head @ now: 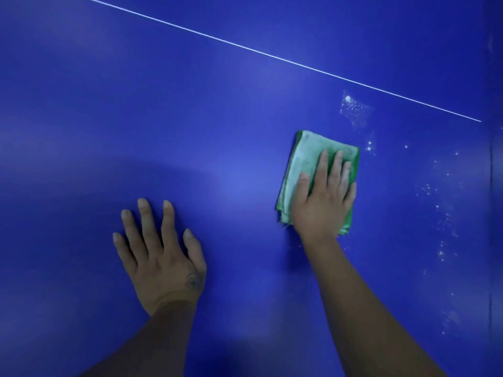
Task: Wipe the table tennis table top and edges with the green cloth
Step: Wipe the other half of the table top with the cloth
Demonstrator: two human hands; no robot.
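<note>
The blue table tennis table top (217, 118) fills the whole view. A folded green cloth (307, 159), pale with white residue on top, lies flat on it right of centre. My right hand (324, 197) presses down on the cloth with straight fingers spread over its near half. My left hand (160, 257) rests flat on the bare table at lower left, fingers spread, holding nothing. White foam and droplets (352, 107) sit on the surface just beyond the cloth.
A thin white line (272, 55) runs diagonally across the table from upper left to right. More white specks (441, 213) are scattered down the right side, near a darker seam or edge (491, 213) at the far right.
</note>
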